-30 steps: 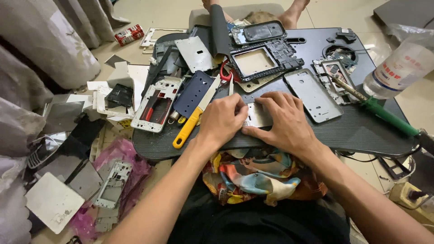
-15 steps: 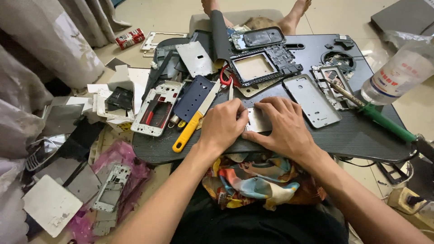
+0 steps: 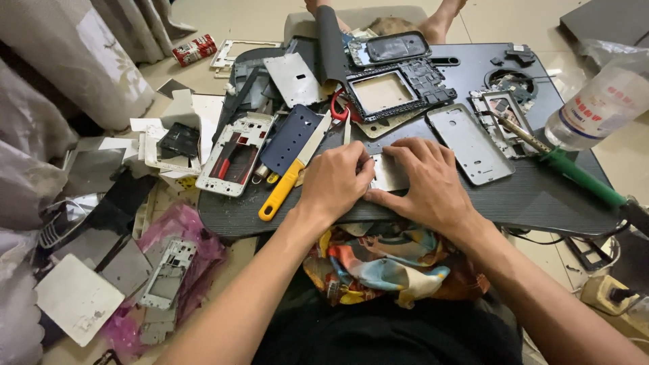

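small metal plate [image 3: 389,172] pinned between left hand [image 3: 336,181] and right hand [image 3: 424,182].

— Any labels or packages about?
— A clear plastic bottle [image 3: 604,105] with a white label printed in red and blue lies at the table's [image 3: 514,196] right edge. A small red-and-white package [image 3: 195,49] lies on the floor, top left.

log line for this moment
left hand: on metal plate | right hand: on plate | knife: left of hands | board: under plate
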